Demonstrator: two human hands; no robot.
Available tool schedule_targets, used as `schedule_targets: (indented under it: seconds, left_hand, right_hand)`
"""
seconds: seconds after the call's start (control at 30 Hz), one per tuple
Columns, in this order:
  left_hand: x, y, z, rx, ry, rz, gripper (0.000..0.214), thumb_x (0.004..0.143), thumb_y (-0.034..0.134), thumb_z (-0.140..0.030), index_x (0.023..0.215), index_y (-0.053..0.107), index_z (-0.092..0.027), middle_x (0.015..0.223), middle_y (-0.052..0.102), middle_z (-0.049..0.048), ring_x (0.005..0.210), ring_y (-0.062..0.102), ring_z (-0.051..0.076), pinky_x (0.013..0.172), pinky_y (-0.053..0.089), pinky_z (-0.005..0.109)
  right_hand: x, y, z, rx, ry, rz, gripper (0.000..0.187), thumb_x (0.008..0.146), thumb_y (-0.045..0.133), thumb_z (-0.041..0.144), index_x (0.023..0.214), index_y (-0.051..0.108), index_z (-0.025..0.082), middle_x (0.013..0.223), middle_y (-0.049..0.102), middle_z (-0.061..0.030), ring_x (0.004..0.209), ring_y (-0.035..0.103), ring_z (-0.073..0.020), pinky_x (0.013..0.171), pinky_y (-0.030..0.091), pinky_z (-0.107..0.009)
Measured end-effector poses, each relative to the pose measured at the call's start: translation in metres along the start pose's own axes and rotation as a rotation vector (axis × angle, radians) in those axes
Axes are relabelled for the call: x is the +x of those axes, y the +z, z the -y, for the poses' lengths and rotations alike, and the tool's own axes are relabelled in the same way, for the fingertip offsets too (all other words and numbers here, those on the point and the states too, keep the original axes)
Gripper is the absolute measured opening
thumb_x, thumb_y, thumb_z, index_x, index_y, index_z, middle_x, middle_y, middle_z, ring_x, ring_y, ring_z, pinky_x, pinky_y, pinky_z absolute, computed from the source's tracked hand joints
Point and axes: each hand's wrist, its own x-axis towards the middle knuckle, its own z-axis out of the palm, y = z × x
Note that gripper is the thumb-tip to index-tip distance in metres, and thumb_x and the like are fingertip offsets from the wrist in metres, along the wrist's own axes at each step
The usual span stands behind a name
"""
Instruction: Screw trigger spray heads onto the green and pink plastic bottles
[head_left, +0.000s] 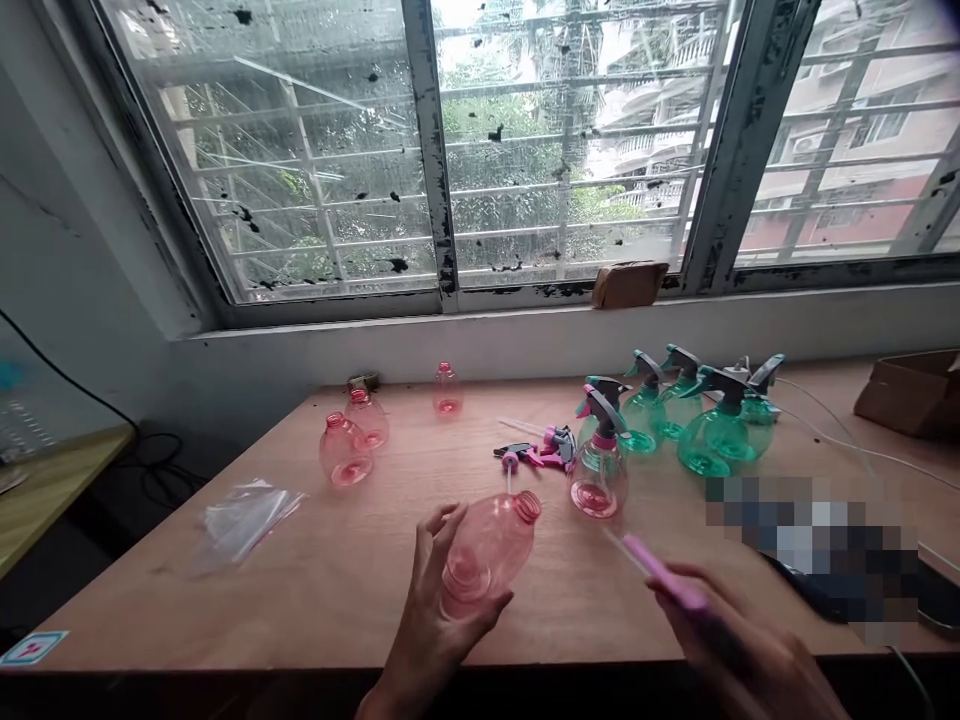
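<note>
A clear pink bottle [491, 545] with an uncapped threaded neck lies tilted in my left hand [435, 590], its mouth pointing up and to the right. My right hand [735, 630], smeared by motion, grips a pink and black spray nozzle [686, 590] whose thin tube points toward the upper left. Bottle and nozzle are apart. Just beyond them stands a pink spray bottle [598, 480] with its nozzle fitted. Several loose pink and black nozzles [551, 450] lie on the table behind the held bottle.
Open pink bottles [345, 455] stand at the back left, another pink bottle [448, 392] near the wall. Several green spray bottles [709, 435] group at the back right. Plastic bags [244, 520] lie left; a cardboard box [911, 395] and cables sit right. The window wall bounds the wooden table [315, 610].
</note>
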Motion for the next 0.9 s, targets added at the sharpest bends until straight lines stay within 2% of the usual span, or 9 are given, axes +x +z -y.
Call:
schedule_targets:
  seconds: [0.07, 0.13, 0.27, 0.37, 0.53, 0.63, 0.7, 0.8, 0.9]
  left_hand:
    - [-0.002, 0.000, -0.001, 0.038, 0.037, 0.030, 0.077, 0.086, 0.083, -0.029, 0.153, 0.045, -0.041, 0.153, 0.040, 0.0069, 0.152, 0.039, 0.037, 0.123, 0.042, 0.055]
    - [-0.003, 0.001, -0.001, 0.053, 0.077, 0.082, 0.083, 0.084, 0.082, -0.020, 0.154, 0.043, -0.043, 0.151, 0.040, 0.0068, 0.149, 0.041, 0.036, 0.122, 0.044, 0.054]
    - [-0.004, 0.003, 0.002, 0.085, 0.157, 0.120, 0.086, 0.081, 0.078, -0.011, 0.153, 0.043, -0.043, 0.149, 0.041, 0.0072, 0.144, 0.046, 0.036, 0.121, 0.044, 0.056]
    - [-0.003, 0.005, 0.007, 0.108, 0.181, 0.133, 0.087, 0.080, 0.077, -0.011, 0.153, 0.044, -0.042, 0.149, 0.042, 0.0078, 0.141, 0.048, 0.036, 0.121, 0.044, 0.057]
    - [-0.004, 0.005, 0.011, 0.129, 0.216, 0.181, 0.094, 0.080, 0.081, -0.012, 0.157, 0.037, -0.043, 0.151, 0.040, 0.0089, 0.144, 0.044, 0.038, 0.121, 0.043, 0.059]
    - [-0.005, 0.005, 0.008, 0.151, 0.221, 0.221, 0.099, 0.081, 0.082, -0.011, 0.159, 0.031, -0.044, 0.155, 0.040, 0.0089, 0.146, 0.043, 0.038, 0.121, 0.043, 0.060]
    - [-0.007, 0.006, 0.007, 0.167, 0.224, 0.242, 0.103, 0.082, 0.084, -0.012, 0.161, 0.026, -0.044, 0.158, 0.040, 0.0093, 0.147, 0.042, 0.038, 0.122, 0.042, 0.061]
    - [-0.007, 0.007, 0.008, 0.179, 0.244, 0.247, 0.110, 0.080, 0.088, -0.016, 0.162, 0.020, -0.042, 0.161, 0.042, 0.0098, 0.148, 0.042, 0.039, 0.123, 0.039, 0.062]
    - [-0.005, 0.008, 0.008, 0.162, 0.234, 0.268, 0.108, 0.080, 0.091, -0.022, 0.161, 0.022, -0.041, 0.160, 0.044, 0.0095, 0.148, 0.043, 0.039, 0.124, 0.039, 0.059]
  right_hand:
    - [0.004, 0.006, 0.008, 0.203, 0.206, -0.258, 0.022, 0.092, 0.067, 0.043, 0.099, 0.082, 0.028, 0.103, 0.082, -0.0071, 0.090, 0.078, -0.0303, 0.077, 0.066, -0.033]
    - [0.007, 0.002, 0.002, 0.476, 0.423, -0.364, 0.027, 0.090, 0.069, 0.051, 0.090, 0.081, 0.026, 0.092, 0.079, -0.0070, 0.077, 0.075, -0.0281, 0.061, 0.065, -0.031]
    - [0.006, -0.020, -0.023, 1.122, 0.608, -0.311, 0.018, 0.079, 0.081, 0.045, 0.082, 0.079, 0.028, 0.089, 0.077, -0.0053, 0.068, 0.073, -0.0248, 0.058, 0.066, -0.033]
    - [0.008, -0.030, -0.026, 1.323, 0.644, -0.308, 0.012, 0.078, 0.083, 0.038, 0.085, 0.079, 0.030, 0.087, 0.076, -0.0023, 0.068, 0.073, -0.0216, 0.058, 0.067, -0.030]
    - [0.025, -0.010, -0.004, 1.203, 0.712, -0.217, 0.024, 0.076, 0.087, 0.046, 0.089, 0.080, 0.027, 0.091, 0.078, -0.0055, 0.076, 0.073, -0.0259, 0.059, 0.066, -0.032]
    - [0.038, 0.019, 0.012, 0.984, 0.604, -0.049, 0.037, 0.079, 0.087, 0.051, 0.101, 0.078, 0.023, 0.076, 0.072, -0.0025, 0.055, 0.059, -0.0180, 0.041, 0.048, -0.025]
    - [0.044, 0.039, 0.017, 0.852, 0.494, -0.004, 0.041, 0.076, 0.091, 0.050, 0.099, 0.075, 0.021, 0.066, 0.063, 0.0031, 0.051, 0.049, -0.0123, 0.045, 0.042, -0.022]
    - [0.046, 0.060, 0.015, 0.740, 0.411, -0.055, 0.042, 0.074, 0.092, 0.052, 0.090, 0.073, 0.018, 0.065, 0.060, 0.0039, 0.059, 0.049, -0.0135, 0.054, 0.045, -0.023]
    - [0.040, 0.073, 0.006, 0.774, 0.342, -0.076, 0.040, 0.076, 0.090, 0.054, 0.091, 0.076, 0.020, 0.064, 0.060, 0.0039, 0.056, 0.045, -0.0123, 0.051, 0.042, -0.022]
